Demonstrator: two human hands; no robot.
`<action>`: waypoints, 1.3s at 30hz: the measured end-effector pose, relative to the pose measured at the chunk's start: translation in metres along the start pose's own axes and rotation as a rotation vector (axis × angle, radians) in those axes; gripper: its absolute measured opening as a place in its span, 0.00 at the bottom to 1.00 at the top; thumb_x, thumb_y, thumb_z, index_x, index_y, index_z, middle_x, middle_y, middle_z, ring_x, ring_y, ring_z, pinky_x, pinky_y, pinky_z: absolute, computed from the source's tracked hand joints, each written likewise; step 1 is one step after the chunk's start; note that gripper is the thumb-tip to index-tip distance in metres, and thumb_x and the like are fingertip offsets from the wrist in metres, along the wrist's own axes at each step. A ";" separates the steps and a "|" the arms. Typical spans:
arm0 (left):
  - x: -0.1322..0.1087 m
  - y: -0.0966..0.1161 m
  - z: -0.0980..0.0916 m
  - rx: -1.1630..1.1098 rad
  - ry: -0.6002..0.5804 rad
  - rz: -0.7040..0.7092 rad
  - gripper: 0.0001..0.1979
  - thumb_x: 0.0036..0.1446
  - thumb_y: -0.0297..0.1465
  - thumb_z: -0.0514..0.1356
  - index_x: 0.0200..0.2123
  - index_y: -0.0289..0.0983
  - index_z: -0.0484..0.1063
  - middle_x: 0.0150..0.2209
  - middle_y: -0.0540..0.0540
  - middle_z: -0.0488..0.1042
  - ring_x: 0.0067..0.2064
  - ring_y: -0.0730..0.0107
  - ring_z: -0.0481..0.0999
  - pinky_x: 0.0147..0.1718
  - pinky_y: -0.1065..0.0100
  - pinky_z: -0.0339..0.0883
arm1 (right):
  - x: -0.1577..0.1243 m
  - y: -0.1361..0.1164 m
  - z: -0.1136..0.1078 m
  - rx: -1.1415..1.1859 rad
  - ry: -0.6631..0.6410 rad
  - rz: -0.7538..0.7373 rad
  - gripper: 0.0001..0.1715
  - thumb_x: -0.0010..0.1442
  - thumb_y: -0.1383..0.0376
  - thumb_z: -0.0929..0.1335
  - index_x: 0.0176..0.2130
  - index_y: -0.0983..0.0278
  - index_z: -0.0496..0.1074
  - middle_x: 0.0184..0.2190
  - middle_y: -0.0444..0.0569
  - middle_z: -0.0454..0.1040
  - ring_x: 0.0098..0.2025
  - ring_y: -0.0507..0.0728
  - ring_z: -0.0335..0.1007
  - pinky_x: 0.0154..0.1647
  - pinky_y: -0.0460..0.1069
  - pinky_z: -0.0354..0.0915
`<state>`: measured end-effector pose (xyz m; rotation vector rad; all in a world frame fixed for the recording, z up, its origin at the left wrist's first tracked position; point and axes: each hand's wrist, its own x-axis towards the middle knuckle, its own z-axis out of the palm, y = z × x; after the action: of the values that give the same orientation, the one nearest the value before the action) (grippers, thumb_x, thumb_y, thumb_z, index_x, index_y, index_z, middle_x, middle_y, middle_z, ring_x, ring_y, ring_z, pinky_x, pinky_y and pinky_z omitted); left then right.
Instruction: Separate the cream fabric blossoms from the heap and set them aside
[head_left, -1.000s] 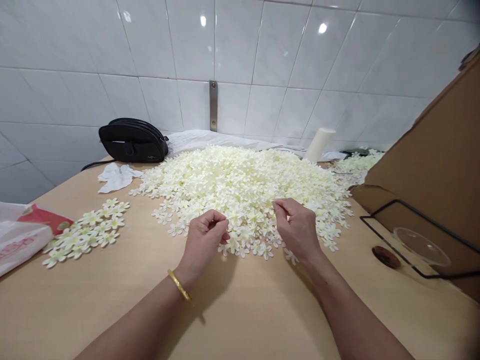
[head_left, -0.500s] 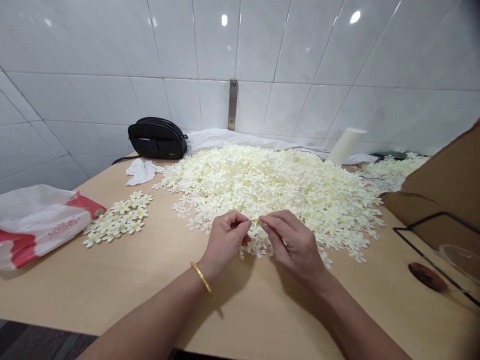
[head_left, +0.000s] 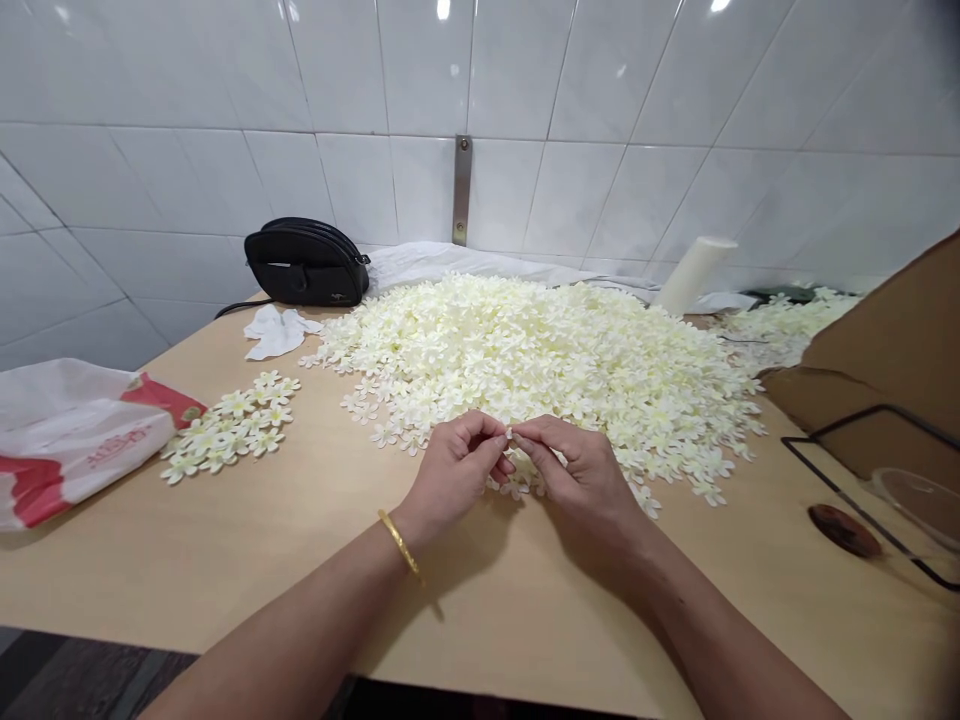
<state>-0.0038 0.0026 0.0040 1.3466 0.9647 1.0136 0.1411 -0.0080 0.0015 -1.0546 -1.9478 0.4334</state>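
Observation:
My left hand point(head_left: 456, 470) and my right hand point(head_left: 585, 475) meet fingertip to fingertip at the front edge of a large heap of pale yellow-white artificial flowers point(head_left: 517, 340). Thumb and forefinger are pinched together on both hands. A small white piece, apparently one artificial flower point(head_left: 509, 433), shows between the two pinches; most of it is hidden by the fingers. A gold bangle point(head_left: 400, 545) circles my left wrist. To the left, a small flat group of similar flowers point(head_left: 232, 432) lies on the wooden table point(head_left: 300, 560).
A white and red plastic bag point(head_left: 82, 430) lies at the left. Behind are a black pouch point(head_left: 306, 265), a crumpled tissue point(head_left: 274, 332) and a leaning white roll point(head_left: 697, 275). At the right stand cardboard point(head_left: 892, 350), a black metal frame point(head_left: 832, 485) and a brown disc point(head_left: 844, 530).
My hands have drawn closer, so the fingertips now nearly touch around the small white piece. The view has tilted slightly downward.

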 end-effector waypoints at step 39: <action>-0.003 0.005 0.002 0.091 0.055 0.011 0.05 0.47 0.28 0.54 0.21 0.34 0.63 0.16 0.53 0.65 0.20 0.78 0.66 0.21 0.75 0.61 | -0.001 -0.008 0.002 0.049 -0.042 0.110 0.15 0.57 0.68 0.58 0.26 0.65 0.70 0.23 0.46 0.69 0.25 0.50 0.63 0.27 0.45 0.59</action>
<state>-0.0031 -0.0007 0.0095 1.4062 1.0561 1.0296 0.1354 -0.0134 0.0046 -1.1327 -1.9119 0.5656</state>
